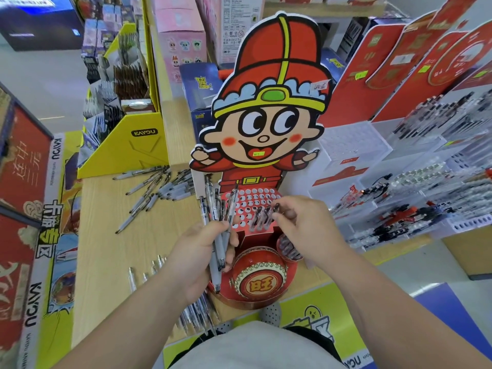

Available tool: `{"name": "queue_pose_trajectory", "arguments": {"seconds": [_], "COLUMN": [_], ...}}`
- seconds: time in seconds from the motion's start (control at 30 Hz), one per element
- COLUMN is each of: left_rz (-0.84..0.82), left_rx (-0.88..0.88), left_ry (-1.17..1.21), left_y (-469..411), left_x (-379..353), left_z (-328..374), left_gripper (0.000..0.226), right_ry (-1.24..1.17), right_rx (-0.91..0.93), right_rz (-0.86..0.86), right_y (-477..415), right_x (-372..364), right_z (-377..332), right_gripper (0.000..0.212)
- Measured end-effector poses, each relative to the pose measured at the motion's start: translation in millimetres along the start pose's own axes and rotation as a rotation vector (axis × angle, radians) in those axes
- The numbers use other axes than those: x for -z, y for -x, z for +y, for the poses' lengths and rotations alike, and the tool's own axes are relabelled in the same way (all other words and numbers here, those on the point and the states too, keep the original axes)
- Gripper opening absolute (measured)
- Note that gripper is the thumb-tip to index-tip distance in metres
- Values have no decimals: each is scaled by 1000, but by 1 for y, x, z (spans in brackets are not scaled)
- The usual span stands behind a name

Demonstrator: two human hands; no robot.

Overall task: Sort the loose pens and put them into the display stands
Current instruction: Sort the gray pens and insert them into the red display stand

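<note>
gripping a fanned bunch of grey-barrelled pens [218, 233], the left hand [198, 258] sat just in front of the red cardboard display stand with its white-ringed grid of holes [251, 202]. its fingers were curled round the barrels, and the clip ends stuck up in front of the stand's left side. the right hand [308, 233] reached in from the other side. its thumb and forefinger pinched the top of the rightmost in a short row of dark-topped pens [262, 218] standing in the front holes. most holes behind that row were unfilled.

a tall cardboard cut-out of a cartoon boy in a red and yellow hat [271, 102] rose straight behind the grid. a red drum-shaped front panel with a gold emblem [259, 282] stood below it, and the left hand's pens hid part of its left edge. a small round tub of pens [287, 250] sat beside the drum, partly hidden by the right hand.

on the pale wooden counter [106, 235], a scattered heap of loose grey pens [157, 189] lay to the left, well apart from the stand. a few clear-barrelled pens [149, 270] lay near the left wrist. a yellow cardboard box marked kayou [133, 147] stood behind the heap. clear tiered racks full of pens [426, 187] filled the right side.
</note>
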State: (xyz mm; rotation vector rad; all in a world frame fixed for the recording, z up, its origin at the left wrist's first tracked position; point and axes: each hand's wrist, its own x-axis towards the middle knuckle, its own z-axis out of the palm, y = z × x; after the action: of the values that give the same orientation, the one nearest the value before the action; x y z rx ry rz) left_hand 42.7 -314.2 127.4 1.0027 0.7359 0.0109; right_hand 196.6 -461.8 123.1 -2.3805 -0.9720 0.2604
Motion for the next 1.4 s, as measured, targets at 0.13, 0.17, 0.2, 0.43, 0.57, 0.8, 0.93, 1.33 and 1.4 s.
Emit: {"name": "queue_pose_trajectory", "arguments": {"seconds": [0.13,0.17,0.2,0.43,0.57,0.8,0.93,1.33,1.4], "left_rz": [-6,-8,-10,-11,-15,-43,-74,-63,-66], "left_rx": [-7,-6,-5,2,-6,4,-21,-42,-35], "left_ry": [19,20,21,18,6,-15,-46,-59,-78], "left_y": [2,2,2,1,1,3,4,5,7], "left_x": [-2,-2,-2,1,1,0,2,4,3], "left_z": [2,2,2,1,1,5,6,4,4], "left_gripper": [22,22,22,20,19,24,24,25,31], "right_ry": [-1,-8,-13,-32,-13,13,-135,115,127], "right_rx": [-6,-12,-18,-48,-58,-46,-114,109,94], "right_rz": [1,-3,-7,-27,-52,-63,-19,-205,-206], "right_y": [0,0,0,-1,-5,1,1,-14,-14], "right_x": [-1,0,0,2,3,6,9,7,5], "right_z": [-3,-3,-3,-4,-4,-5,-3,-5,-6], "right_gripper": [13,13,13,16,23,25,27,43,40]}}
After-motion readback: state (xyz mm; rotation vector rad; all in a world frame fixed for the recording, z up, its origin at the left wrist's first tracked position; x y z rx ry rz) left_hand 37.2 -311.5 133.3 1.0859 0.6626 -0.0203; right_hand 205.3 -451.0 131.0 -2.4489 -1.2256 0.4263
